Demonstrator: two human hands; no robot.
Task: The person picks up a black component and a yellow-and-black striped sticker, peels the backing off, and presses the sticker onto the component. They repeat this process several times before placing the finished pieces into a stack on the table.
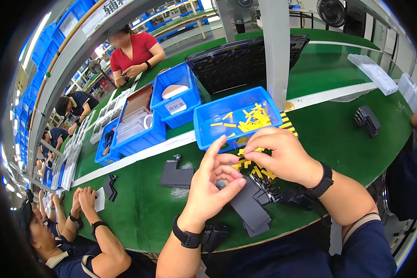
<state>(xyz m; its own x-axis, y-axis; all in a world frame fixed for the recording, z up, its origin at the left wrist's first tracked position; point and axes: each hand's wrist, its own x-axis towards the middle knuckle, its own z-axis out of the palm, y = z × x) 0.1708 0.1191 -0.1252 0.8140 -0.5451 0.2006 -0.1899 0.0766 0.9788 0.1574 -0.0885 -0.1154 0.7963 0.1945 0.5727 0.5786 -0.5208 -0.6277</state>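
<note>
My left hand (pixel 213 180) is raised over the green table with its fingers apart, and I see nothing held in it. To its right my right hand (pixel 282 155) has thumb and forefinger brought together in a pinch; whatever may be between them is too small to make out. Beneath my hands lie loose yellow strips (pixel 265 173) and a stack of dark grey flat plates (pixel 250 204), with a cluster of small black and metallic parts (pixel 265 186) at its upper right. Just beyond my hands stands a blue bin (pixel 204 132) holding more yellow strips (pixel 255 118).
More grey plates (pixel 177 177) lie left of my hands, and dark parts (pixel 368 121) at the far right. Blue bins (pixel 141 141) line the left, before a black tray (pixel 245 65) and grey post (pixel 276 55). Co-workers (pixel 97 236) sit left; a person in red (pixel 136 51) works opposite.
</note>
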